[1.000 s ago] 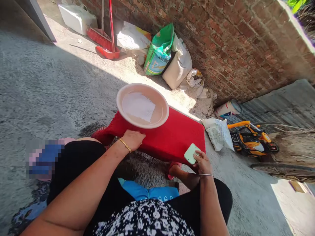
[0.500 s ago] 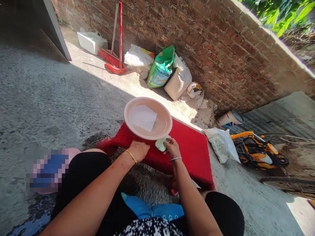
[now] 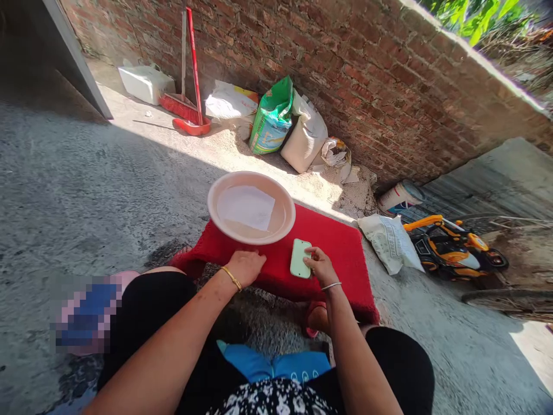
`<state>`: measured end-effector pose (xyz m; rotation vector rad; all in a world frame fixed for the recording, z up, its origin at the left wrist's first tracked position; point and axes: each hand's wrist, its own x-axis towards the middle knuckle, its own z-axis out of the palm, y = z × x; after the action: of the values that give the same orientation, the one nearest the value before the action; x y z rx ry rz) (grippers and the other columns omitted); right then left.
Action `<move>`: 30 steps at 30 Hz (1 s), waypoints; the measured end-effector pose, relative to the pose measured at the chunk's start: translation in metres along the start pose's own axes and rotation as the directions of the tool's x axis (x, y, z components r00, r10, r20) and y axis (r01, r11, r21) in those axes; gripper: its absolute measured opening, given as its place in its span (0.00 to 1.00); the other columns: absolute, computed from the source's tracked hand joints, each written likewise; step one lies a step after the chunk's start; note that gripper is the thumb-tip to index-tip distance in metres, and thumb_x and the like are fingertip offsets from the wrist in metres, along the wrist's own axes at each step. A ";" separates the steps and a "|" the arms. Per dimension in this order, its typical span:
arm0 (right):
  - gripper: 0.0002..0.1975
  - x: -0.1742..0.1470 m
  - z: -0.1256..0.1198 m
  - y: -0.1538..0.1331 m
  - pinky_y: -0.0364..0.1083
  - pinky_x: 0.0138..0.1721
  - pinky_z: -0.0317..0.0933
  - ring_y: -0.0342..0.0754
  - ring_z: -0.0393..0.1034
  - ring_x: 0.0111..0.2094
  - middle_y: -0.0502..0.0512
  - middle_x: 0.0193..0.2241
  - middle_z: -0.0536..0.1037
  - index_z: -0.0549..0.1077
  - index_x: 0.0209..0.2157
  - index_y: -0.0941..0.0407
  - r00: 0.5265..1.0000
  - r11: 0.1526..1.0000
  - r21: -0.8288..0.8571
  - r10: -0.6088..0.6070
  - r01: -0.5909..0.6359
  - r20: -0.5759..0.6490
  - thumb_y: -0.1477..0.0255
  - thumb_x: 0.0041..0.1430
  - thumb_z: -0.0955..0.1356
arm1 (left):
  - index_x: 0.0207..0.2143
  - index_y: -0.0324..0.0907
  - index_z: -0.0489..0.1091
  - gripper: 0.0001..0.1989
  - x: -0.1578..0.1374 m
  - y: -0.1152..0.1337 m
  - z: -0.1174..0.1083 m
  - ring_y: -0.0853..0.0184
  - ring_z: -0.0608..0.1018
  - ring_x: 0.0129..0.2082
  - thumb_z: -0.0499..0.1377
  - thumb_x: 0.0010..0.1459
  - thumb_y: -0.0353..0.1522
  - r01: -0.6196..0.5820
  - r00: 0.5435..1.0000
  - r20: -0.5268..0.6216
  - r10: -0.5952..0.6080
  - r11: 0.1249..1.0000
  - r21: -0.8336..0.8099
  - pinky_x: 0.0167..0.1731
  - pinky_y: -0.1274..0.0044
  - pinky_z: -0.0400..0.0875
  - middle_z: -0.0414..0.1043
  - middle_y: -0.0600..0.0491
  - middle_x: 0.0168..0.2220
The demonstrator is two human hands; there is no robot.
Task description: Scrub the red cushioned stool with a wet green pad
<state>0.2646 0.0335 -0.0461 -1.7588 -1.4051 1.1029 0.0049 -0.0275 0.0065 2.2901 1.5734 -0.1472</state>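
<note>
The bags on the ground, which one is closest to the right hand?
The white printed bag beside the orange-and-black toy vehicle. It lies just past the red cloth, closer to the right hand than the other bags along the brick wall.

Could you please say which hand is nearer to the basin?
Left. The left hand is close to the basin, on its near side; the right hand is farther off, rightward.
</note>
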 end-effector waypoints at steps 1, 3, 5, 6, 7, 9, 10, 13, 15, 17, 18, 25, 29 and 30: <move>0.20 0.001 0.003 0.001 0.40 0.19 0.54 0.40 0.57 0.18 0.41 0.16 0.61 0.70 0.33 0.56 1.000 1.000 -0.021 -0.006 0.006 0.005 0.62 0.36 0.70 | 0.44 0.39 0.70 0.13 0.001 0.001 0.001 0.57 0.77 0.44 0.51 0.60 0.30 -0.003 1.000 0.001 0.003 1.000 0.007 0.40 0.67 0.72 0.73 0.40 0.46; 0.18 0.000 0.003 0.001 0.41 0.22 0.54 0.41 0.59 0.21 0.43 0.17 0.63 0.71 0.32 0.56 1.000 0.998 -0.058 -0.012 0.011 -0.015 0.61 0.37 0.71 | 0.44 0.39 0.70 0.13 0.004 0.002 0.002 0.56 0.78 0.43 0.51 0.60 0.30 -0.003 1.000 0.009 0.003 1.000 0.017 0.39 0.67 0.72 0.73 0.39 0.45; 0.19 -0.007 -0.001 -0.002 0.42 0.26 0.56 0.43 0.62 0.26 0.46 0.21 0.66 0.72 0.33 0.55 0.996 0.990 -0.140 -0.042 0.031 -0.082 0.58 0.42 0.69 | 0.44 0.39 0.70 0.13 0.005 0.003 0.002 0.56 0.78 0.42 0.51 0.60 0.30 -0.010 1.000 0.006 0.010 1.000 0.018 0.38 0.67 0.73 0.73 0.40 0.45; 0.20 -0.012 -0.002 -0.005 0.42 0.29 0.57 0.45 0.64 0.29 0.49 0.25 0.68 0.72 0.35 0.55 0.990 0.975 -0.218 -0.073 0.045 -0.120 0.55 0.45 0.68 | 0.44 0.39 0.70 0.13 0.005 0.003 0.002 0.56 0.78 0.42 0.51 0.60 0.30 -0.015 1.000 0.001 0.015 1.000 0.018 0.38 0.67 0.73 0.73 0.40 0.44; 0.22 -0.018 -0.002 -0.009 0.43 0.31 0.58 0.47 0.66 0.33 0.52 0.28 0.69 0.73 0.38 0.55 0.983 0.947 -0.316 -0.107 0.056 -0.147 0.53 0.48 0.67 | 0.44 0.39 0.70 0.13 0.006 0.003 0.002 0.56 0.78 0.42 0.51 0.60 0.30 -0.018 1.000 -0.003 0.018 1.000 0.019 0.38 0.66 0.73 0.73 0.40 0.44; 0.26 -0.031 0.005 -0.019 0.44 0.34 0.59 0.49 0.67 0.38 0.57 0.36 0.70 0.71 0.44 0.54 0.976 0.853 -0.519 -0.155 0.053 -0.155 0.49 0.53 0.64 | 0.44 0.40 0.70 0.13 0.006 0.003 0.001 0.55 0.78 0.42 0.51 0.60 0.30 -0.019 1.000 -0.007 0.019 1.000 0.018 0.38 0.65 0.72 0.72 0.40 0.44; 0.28 -0.037 0.011 -0.024 0.45 0.35 0.59 0.50 0.68 0.39 0.59 0.38 0.70 0.70 0.47 0.54 0.977 0.801 -0.597 -0.158 0.043 -0.141 0.47 0.54 0.63 | 0.45 0.40 0.70 0.13 0.006 0.002 0.001 0.55 0.78 0.42 0.51 0.60 0.30 -0.017 1.000 -0.004 0.017 1.000 0.019 0.39 0.65 0.72 0.72 0.40 0.45; 0.31 -0.049 0.033 -0.037 0.46 0.35 0.60 0.52 0.68 0.41 0.61 0.42 0.68 0.67 0.51 0.52 0.985 0.682 -0.731 -0.139 0.018 -0.105 0.46 0.54 0.62 | 0.46 0.40 0.69 0.13 0.005 0.000 0.000 0.55 0.78 0.43 0.52 0.59 0.31 -0.020 1.000 0.004 0.020 0.999 0.032 0.40 0.65 0.72 0.72 0.40 0.46; 0.29 -0.051 0.041 -0.041 0.46 0.35 0.60 0.52 0.68 0.41 0.61 0.43 0.68 0.67 0.51 0.52 0.986 0.623 -0.782 -0.142 0.017 -0.092 0.48 0.54 0.64 | 0.46 0.40 0.69 0.13 0.004 -0.002 0.000 0.55 0.77 0.43 0.52 0.59 0.31 -0.026 1.000 0.006 0.026 0.999 0.042 0.40 0.65 0.72 0.72 0.40 0.46; 0.25 -0.053 0.043 -0.043 0.46 0.35 0.60 0.51 0.68 0.40 0.60 0.42 0.68 0.67 0.51 0.52 0.987 0.591 -0.806 -0.136 0.007 -0.091 0.53 0.56 0.65 | 0.46 0.41 0.69 0.14 0.004 -0.003 0.000 0.56 0.77 0.44 0.52 0.59 0.31 -0.029 1.000 0.012 0.029 0.998 0.047 0.41 0.66 0.72 0.72 0.41 0.46; 0.23 -0.054 0.043 -0.043 0.45 0.35 0.60 0.50 0.68 0.40 0.59 0.42 0.68 0.67 0.51 0.51 0.986 0.588 -0.809 -0.139 0.011 -0.087 0.56 0.56 0.65 | 0.46 0.41 0.69 0.14 0.004 -0.003 0.000 0.57 0.77 0.44 0.52 0.59 0.31 -0.027 1.000 0.017 0.026 0.998 0.049 0.41 0.66 0.72 0.71 0.42 0.47; 0.22 -0.064 0.060 -0.040 0.46 0.42 0.59 0.50 0.65 0.43 0.58 0.44 0.67 0.68 0.51 0.50 0.929 0.564 -0.762 -0.345 0.320 0.135 0.58 0.56 0.67 | 0.47 0.40 0.68 0.14 0.011 -0.002 0.006 0.57 0.77 0.44 0.50 0.60 0.30 -0.008 0.999 0.033 0.006 0.997 0.077 0.41 0.66 0.71 0.71 0.40 0.47; 0.22 -0.056 0.035 -0.020 0.46 0.44 0.58 0.50 0.64 0.45 0.58 0.46 0.67 0.68 0.52 0.48 0.949 0.581 -0.773 -0.303 0.255 0.085 0.59 0.56 0.67 | 0.48 0.41 0.67 0.15 0.013 -0.001 0.007 0.58 0.76 0.47 0.50 0.61 0.31 -0.012 1.000 0.024 0.010 0.997 0.075 0.44 0.67 0.70 0.71 0.40 0.48; 0.22 -0.054 0.018 -0.011 0.46 0.44 0.59 0.50 0.64 0.46 0.58 0.46 0.66 0.68 0.52 0.48 0.962 0.595 -0.780 -0.272 0.197 0.035 0.60 0.56 0.67 | 0.48 0.41 0.67 0.14 0.013 0.000 0.007 0.58 0.76 0.48 0.50 0.61 0.31 -0.011 1.000 0.025 0.009 0.997 0.071 0.45 0.68 0.70 0.71 0.40 0.49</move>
<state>0.2390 -0.0170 -0.0331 -2.0386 -2.1939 0.2212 0.0102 -0.0182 -0.0040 2.3407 1.5682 -0.2311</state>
